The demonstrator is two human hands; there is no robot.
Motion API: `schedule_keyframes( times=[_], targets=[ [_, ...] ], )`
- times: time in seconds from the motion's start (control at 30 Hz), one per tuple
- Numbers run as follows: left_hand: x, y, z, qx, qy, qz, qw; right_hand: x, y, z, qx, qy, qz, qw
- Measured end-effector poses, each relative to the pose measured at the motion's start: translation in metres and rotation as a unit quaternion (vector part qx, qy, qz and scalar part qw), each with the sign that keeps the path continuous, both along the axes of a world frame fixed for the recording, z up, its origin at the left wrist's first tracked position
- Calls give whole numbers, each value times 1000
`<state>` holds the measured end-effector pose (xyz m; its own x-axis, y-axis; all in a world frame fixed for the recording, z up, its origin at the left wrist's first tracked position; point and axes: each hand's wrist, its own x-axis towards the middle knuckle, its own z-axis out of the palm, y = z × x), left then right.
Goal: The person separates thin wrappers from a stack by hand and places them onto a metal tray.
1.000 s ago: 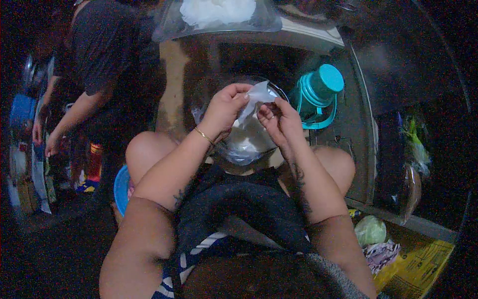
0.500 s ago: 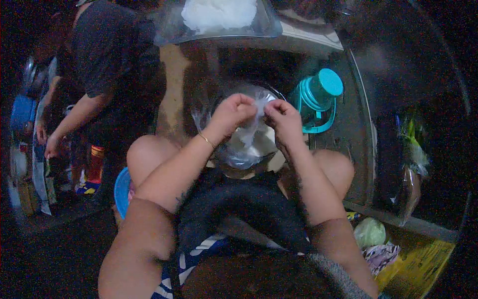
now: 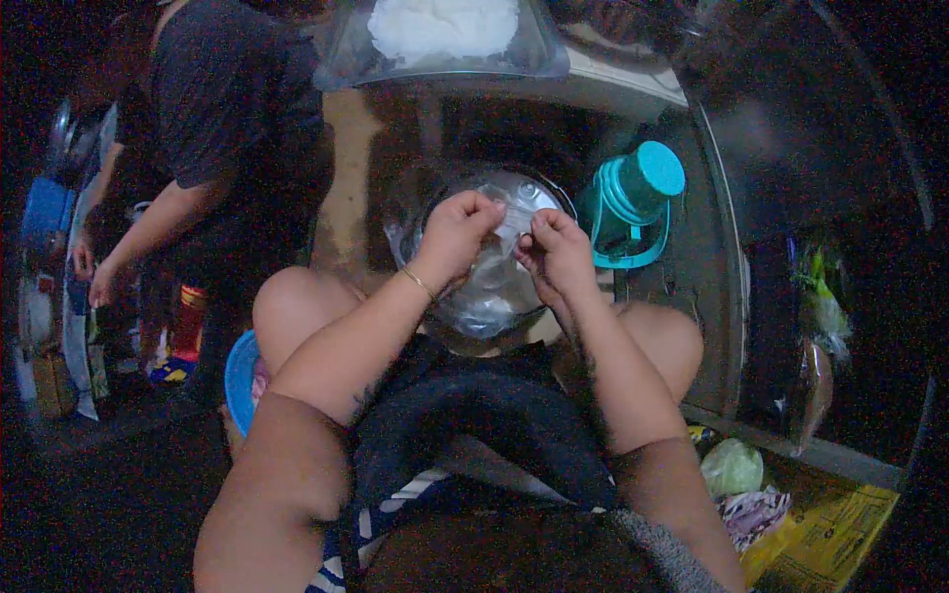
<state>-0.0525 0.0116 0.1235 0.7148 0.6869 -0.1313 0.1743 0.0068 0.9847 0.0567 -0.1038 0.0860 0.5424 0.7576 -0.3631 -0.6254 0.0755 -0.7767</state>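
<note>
Between my knees, both hands pinch a thin clear plastic bag [image 3: 514,219] and stretch its edge between them. My left hand [image 3: 460,235] has thumb and fingers closed on one side of it, and my right hand [image 3: 557,249] grips the other side. Below the hands is a shiny round metal container [image 3: 559,201] with a dark rim. Loose, crinkled plastic spreads over it and hangs down towards my lap. What lies under the plastic is hard to make out.
A turquoise pail and dipper [image 3: 633,203] stand right of my hands. Ahead is a clear tub [image 3: 346,69] with white contents. A blue basin [image 3: 240,385] sits by my left leg. At left another person [image 3: 217,99] reaches down. A pale green bundle [image 3: 733,466] rests beside a yellow sack [image 3: 840,534].
The plastic was bunched up between my fingertips. Now it is spread flatter, and my right hand has dropped slightly with its fingers lower on the edge.
</note>
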Motion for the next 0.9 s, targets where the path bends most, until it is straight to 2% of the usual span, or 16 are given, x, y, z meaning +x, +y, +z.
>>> schedule_keyframes(
  times=[0.17,0.3,0.4,0.5,0.7,0.8,0.9],
  targets=[
    [1,-8,4,-167,-70,39,983,0,0,3,83,107,-19,991],
    [-2,3,-11,-16,6,-4,1000,0,-1,14,65,65,29,995],
    [-1,0,-6,108,36,-20,993,3,2,2,0,-134,47,990],
    [-1,-7,4,167,35,-26,985,3,4,-3,-101,-327,6,940],
    [4,-5,1,162,36,-39,985,12,3,-10,-107,-471,-92,871],
    [2,-5,-1,163,22,-20,986,5,2,1,-134,-568,-139,800],
    [0,-6,-5,186,2,2,983,1,0,6,-131,-559,-119,810]
  ],
)
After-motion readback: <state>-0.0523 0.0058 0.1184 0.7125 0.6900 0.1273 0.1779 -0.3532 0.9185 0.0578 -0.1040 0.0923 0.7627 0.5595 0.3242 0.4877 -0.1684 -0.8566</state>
